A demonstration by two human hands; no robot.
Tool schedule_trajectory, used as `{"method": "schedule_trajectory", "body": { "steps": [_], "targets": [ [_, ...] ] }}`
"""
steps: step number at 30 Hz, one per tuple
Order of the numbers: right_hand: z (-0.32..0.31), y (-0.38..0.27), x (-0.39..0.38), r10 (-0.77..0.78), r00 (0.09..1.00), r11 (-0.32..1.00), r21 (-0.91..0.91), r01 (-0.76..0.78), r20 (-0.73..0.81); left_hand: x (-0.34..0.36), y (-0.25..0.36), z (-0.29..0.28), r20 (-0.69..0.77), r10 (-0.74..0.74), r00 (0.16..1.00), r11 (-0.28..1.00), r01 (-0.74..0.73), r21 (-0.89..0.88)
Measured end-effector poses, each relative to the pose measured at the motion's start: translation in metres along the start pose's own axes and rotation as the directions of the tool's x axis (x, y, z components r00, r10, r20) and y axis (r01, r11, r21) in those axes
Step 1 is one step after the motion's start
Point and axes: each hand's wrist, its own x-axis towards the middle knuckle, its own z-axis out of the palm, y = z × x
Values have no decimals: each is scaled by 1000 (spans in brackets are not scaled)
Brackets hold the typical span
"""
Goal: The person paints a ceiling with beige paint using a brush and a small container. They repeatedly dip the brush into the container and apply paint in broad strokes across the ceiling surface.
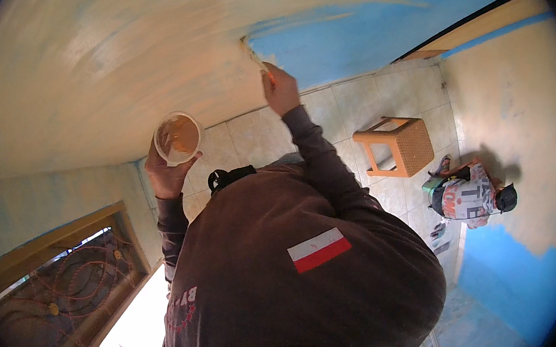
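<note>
Closed around a paintbrush [255,56], my right hand [281,90] is raised to the wall ahead. The bristles touch the wall where beige paint meets blue. The brush handle shows some orange by my fingers. My left hand [168,169] grips a round, pale plastic tub [179,138] from below and the side, its mouth facing up. Peach-beige paint [180,136] lies inside and smears its inner wall. The wall [111,69] is streaky beige to the left of the brush and bright blue to its right.
A tan plastic stool [397,147] stands on the tiled floor [274,132] to the right. Beyond it another person [467,189] crouches by the right wall, part beige and part blue. At left is a framed window [52,285] with a decorative grille, beside a bright opening.
</note>
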Motion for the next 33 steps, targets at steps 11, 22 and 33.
{"method": "schedule_trajectory", "body": {
  "steps": [11, 22, 33],
  "targets": [
    [-99, 105, 55, 10, 999, 999, -44, -13, -54, 1, 11, -6, 27, -39, 999, 999, 39, 1],
    [-150, 126, 32, 90, 898, 937, -269, -223, -430, -6, -1, 0, -53, -22, 998, 998, 19, -55],
    [21, 38, -7, 83, 965, 963, 229, -142, 250, -17, -5, -1, -105, -92, 990, 991, 81, -110]
  ]
}}
